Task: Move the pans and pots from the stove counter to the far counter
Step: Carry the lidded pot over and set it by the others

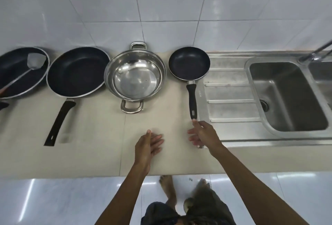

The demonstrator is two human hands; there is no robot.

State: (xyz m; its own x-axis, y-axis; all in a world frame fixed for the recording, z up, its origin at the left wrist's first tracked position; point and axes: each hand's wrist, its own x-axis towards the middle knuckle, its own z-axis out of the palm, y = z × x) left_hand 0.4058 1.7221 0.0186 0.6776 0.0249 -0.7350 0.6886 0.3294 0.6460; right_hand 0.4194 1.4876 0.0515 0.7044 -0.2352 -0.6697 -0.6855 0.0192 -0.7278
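Observation:
A row of cookware stands on the beige counter (89,152) against the tiled wall. From the left: a dark wok (16,73) with a steel spatula (34,62) in it, a large black frying pan (77,71), a steel two-handled pot (135,74), and a small black frying pan (189,63) with its handle (192,101) pointing toward me. My right hand (202,134) is open, one fingertip touching the tip of that handle. My left hand (148,145) hovers open above the counter, in front of the pot, holding nothing.
A stainless steel sink (287,95) with a ribbed draining board (231,99) lies right of the small pan. A tap (316,52) rises at the far right. The counter's front edge runs just below my wrists; glossy floor and my bare feet show beneath.

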